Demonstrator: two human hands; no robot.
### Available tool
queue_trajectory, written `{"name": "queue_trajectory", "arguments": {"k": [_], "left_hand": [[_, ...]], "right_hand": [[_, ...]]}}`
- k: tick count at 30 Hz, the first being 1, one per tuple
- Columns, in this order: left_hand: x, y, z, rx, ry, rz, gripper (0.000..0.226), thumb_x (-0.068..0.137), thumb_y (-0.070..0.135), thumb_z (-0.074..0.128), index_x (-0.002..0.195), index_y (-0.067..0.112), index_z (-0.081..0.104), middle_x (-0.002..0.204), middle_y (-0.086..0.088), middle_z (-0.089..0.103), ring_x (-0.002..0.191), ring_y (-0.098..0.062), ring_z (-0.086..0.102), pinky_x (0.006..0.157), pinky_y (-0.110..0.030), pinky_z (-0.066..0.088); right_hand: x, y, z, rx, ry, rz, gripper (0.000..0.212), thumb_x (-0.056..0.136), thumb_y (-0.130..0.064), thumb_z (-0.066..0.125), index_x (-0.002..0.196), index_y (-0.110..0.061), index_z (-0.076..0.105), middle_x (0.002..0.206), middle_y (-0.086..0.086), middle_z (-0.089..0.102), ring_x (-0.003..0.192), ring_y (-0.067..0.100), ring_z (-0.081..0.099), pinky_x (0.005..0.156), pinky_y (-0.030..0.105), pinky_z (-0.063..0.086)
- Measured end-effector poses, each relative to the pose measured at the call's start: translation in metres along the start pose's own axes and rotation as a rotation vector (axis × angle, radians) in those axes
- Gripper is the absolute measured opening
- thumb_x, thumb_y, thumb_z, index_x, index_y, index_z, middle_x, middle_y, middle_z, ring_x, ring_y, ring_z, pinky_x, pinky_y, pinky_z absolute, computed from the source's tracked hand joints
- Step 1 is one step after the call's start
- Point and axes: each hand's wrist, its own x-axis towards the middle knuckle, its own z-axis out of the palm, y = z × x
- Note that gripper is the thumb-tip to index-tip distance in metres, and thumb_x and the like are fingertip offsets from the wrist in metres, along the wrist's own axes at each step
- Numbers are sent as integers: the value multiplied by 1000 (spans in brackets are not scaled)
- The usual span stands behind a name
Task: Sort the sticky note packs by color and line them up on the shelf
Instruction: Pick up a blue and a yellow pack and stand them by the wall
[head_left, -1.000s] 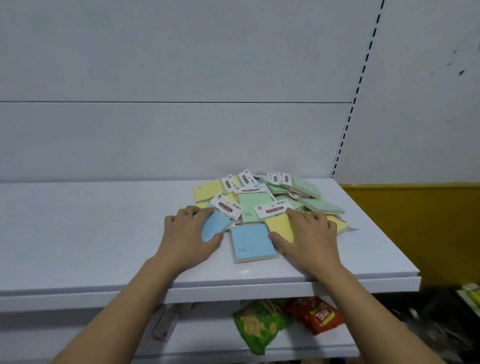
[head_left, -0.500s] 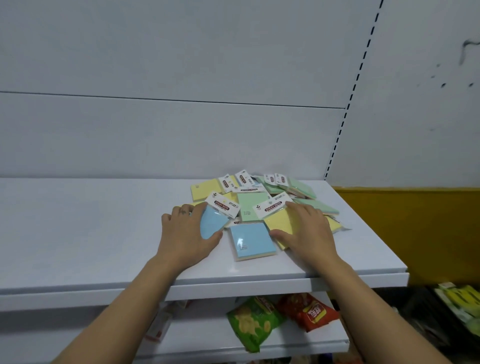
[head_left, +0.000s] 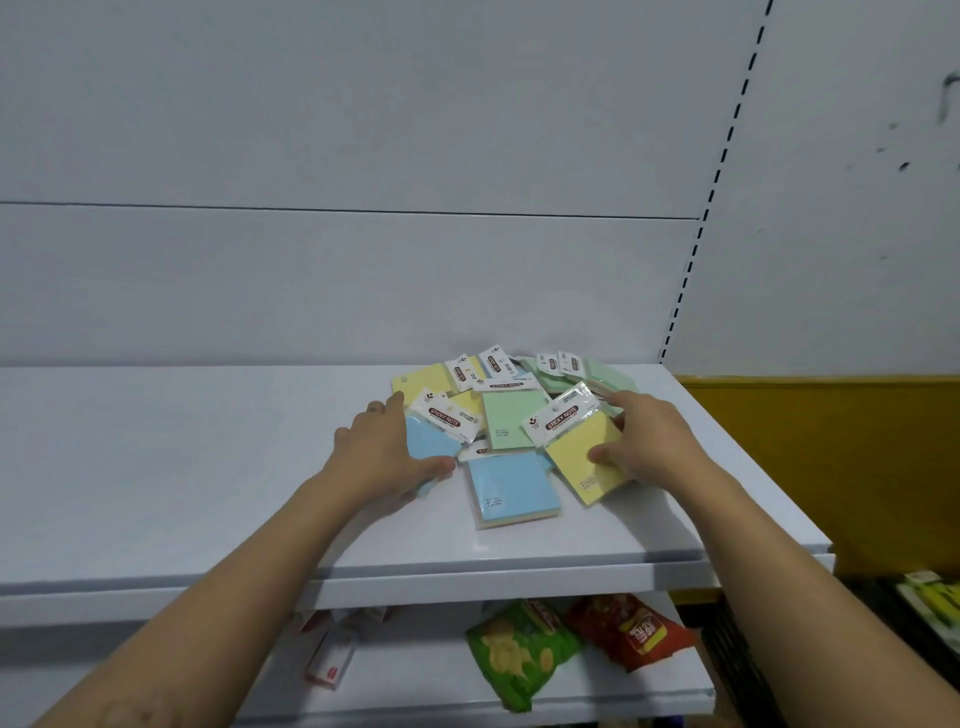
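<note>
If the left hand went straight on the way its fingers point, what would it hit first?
Probably the rear yellow pack, lying flat just past the left hand; depth is unclear.

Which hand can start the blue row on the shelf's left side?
Left, probably: the left hand grips a blue pack nearest that side; the right hand holds a yellow pack.

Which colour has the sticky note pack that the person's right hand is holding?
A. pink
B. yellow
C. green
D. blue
B: the right hand pinches the yellow pack, with its thumb lying on the yellow face, while the left hand holds the blue pack.
</note>
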Motion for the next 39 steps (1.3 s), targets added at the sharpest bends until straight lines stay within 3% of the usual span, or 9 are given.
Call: {"name": "queue_trajectory", "arguments": {"k": [5, 9, 11, 16, 19, 23, 27, 32, 39], "left_hand": [[8, -2, -10, -93, -104, -43, 83, 75, 51, 71, 140, 15, 34, 129, -5, 53, 112, -22, 51, 91, -35, 44], [13, -2, -22, -254, -100, -159, 67, 84, 36, 68, 139, 12, 38, 128, -7, 54, 109, -24, 54, 88, -32, 45], [15, -2, -27, -324, -116, -204, 56, 84, 31, 68, 131, 9, 47, 121, -8, 57, 102, -24, 58, 89, -36, 49], [15, 1, -39, -430, -169, -186, 24, 81, 22, 72, 94, 3, 65, 94, -10, 70, 86, -24, 67, 78, -36, 54], [12, 1, -46, -481, -132, -146, 21, 77, 17, 75, 81, 5, 58, 82, -5, 66, 73, -20, 63, 66, -32, 49], [8, -1, -56, -535, -25, -66, 34, 72, 11, 75, 63, 15, 42, 68, -3, 46, 63, -20, 49, 54, -25, 37], [2, -8, -69, -619, 105, -54, 17, 75, 12, 74, 73, 12, 57, 68, 0, 54, 59, -12, 56, 51, -21, 42], [-10, -32, -93, -672, 240, -72, 14, 75, 12, 73, 76, 15, 59, 70, 2, 60, 62, -12, 58, 57, -24, 46], [-41, -108, -138, -711, 419, -148, 14, 76, 10, 73, 78, 15, 60, 75, 1, 61, 63, -15, 56, 55, -23, 43]], "right_hand": [[5, 6, -1, -39, -54, 11, 61, 68, -36, 83, 122, -22, 59, 114, 1, 66, 102, 21, 60, 82, 33, 50], [12, 11, -3, -12, -72, 12, 34, 65, -39, 84, 81, -27, 57, 82, -9, 60, 73, 9, 54, 61, 29, 44], [14, 14, -4, 11, -79, -6, 36, 65, -39, 84, 72, -28, 50, 74, -12, 55, 67, 5, 49, 54, 26, 37], [22, 20, -10, 65, -110, -20, 29, 68, -36, 82, 81, -26, 58, 84, -8, 62, 78, 12, 57, 70, 33, 51], [23, 21, -12, 148, -115, -37, 19, 73, -32, 80, 82, -25, 64, 91, -3, 67, 84, 16, 61, 77, 36, 53], [21, 17, -15, 299, -10, -85, 21, 73, -23, 80, 81, -10, 66, 85, 11, 68, 78, 24, 61, 67, 34, 47], [20, -5, -20, 456, 63, -147, 15, 73, -17, 79, 76, -13, 64, 65, -1, 58, 66, 21, 55, 53, 28, 40], [27, -51, -21, 561, 78, -224, 16, 73, -14, 78, 81, -8, 65, 78, 14, 64, 68, 23, 55, 63, 33, 47], [29, -135, 2, 630, 64, -337, 19, 73, -17, 80, 74, -14, 61, 66, 0, 54, 62, 18, 47, 52, 28, 38]]}}
